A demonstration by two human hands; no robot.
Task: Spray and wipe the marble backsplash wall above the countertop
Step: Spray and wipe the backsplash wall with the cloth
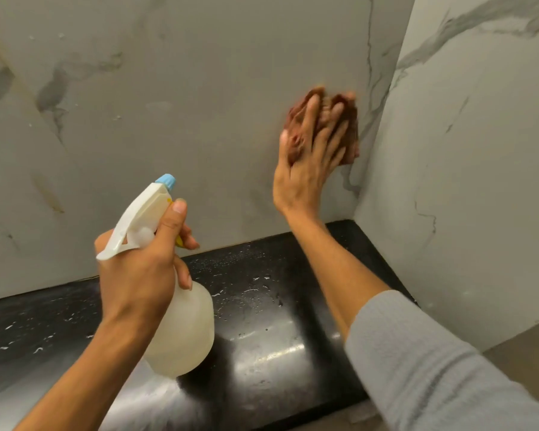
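The grey-veined marble backsplash (181, 119) fills the upper view. My right hand (308, 163) presses a reddish-brown cloth (349, 138) flat against the wall near the right corner, fingers spread over it; hand and cloth are motion-blurred. My left hand (140, 275) grips the neck of a translucent white spray bottle (184, 331), thumb along its white trigger head, whose blue nozzle (166, 181) points up toward the wall. The bottle hangs above the countertop.
A glossy black countertop (262, 300) with white flecks and water droplets runs below the wall. A second marble wall (467, 169) meets the backsplash at the right corner. Small droplets dot the left part of the backsplash.
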